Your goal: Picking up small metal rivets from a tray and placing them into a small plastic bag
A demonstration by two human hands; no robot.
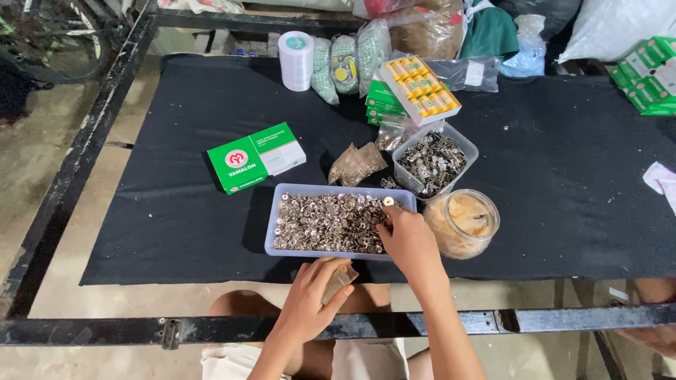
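My right hand rests over the near right corner of the pale translucent tray, fingers curled down into its heap of small shiny metal buttons; whether it has pinched one I cannot tell. My left hand, just in front of the tray at the desk's edge, is closed around a small clear plastic bag. Right of the tray stands a round clear jar; behind it, a square tub of dull metal clasps. A green-and-white cardboard box lies behind the tray, to its left, on the black felt-like cloth.
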